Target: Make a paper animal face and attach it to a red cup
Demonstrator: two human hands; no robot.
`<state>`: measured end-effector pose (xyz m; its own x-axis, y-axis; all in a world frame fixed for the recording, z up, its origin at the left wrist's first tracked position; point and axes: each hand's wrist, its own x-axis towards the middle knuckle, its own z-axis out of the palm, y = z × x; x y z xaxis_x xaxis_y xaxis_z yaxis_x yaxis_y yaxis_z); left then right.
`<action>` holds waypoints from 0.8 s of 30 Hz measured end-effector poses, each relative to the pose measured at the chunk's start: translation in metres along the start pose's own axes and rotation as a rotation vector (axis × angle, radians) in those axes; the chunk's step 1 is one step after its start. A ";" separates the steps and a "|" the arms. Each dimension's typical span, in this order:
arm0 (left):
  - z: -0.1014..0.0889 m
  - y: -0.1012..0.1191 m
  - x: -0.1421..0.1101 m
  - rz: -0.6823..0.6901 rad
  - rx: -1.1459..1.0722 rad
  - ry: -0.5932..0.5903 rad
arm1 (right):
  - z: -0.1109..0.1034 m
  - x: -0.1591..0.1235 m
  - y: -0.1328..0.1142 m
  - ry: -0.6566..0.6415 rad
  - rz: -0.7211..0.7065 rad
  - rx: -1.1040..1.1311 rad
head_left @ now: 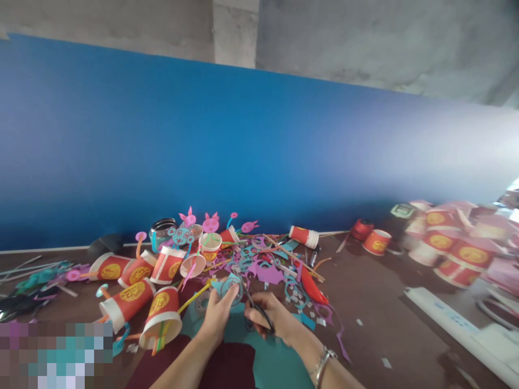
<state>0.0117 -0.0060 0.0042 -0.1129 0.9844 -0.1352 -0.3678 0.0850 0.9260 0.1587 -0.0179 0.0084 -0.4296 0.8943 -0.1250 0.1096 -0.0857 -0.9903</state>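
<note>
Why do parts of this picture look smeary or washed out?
Head view: the cup pile at right is smeared and soft; head view: brightness at the right edge pales the blue wall panel; head view: the scissors look clearer; head view: a pixelated patch hides the lower left corner.

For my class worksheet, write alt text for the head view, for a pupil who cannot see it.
The left hand holds blue paper, and the right hand holds scissors at its edge. Red cups and pink paper faces crowd the left, scraps spread ahead on the brown table, and a blue panel stands behind.
</note>
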 end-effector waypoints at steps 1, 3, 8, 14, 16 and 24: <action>0.000 0.001 0.000 -0.001 -0.009 -0.007 | 0.000 0.000 -0.001 0.002 0.001 -0.003; 0.001 0.000 0.000 -0.004 -0.030 -0.013 | 0.001 -0.001 -0.003 0.006 0.006 -0.014; -0.002 -0.004 0.003 -0.002 -0.043 0.001 | -0.001 -0.003 -0.010 -0.007 0.029 -0.022; -0.002 -0.002 0.003 0.022 -0.036 -0.012 | -0.001 -0.004 -0.013 -0.006 0.054 -0.047; -0.001 0.001 0.001 0.020 -0.032 -0.042 | -0.001 -0.004 -0.010 -0.006 0.060 -0.039; 0.001 0.007 -0.004 -0.004 -0.003 -0.058 | -0.005 -0.003 -0.009 -0.045 0.053 -0.035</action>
<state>0.0104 -0.0089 0.0114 -0.0577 0.9913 -0.1180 -0.3709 0.0885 0.9244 0.1633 -0.0177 0.0180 -0.4617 0.8685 -0.1804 0.1637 -0.1164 -0.9796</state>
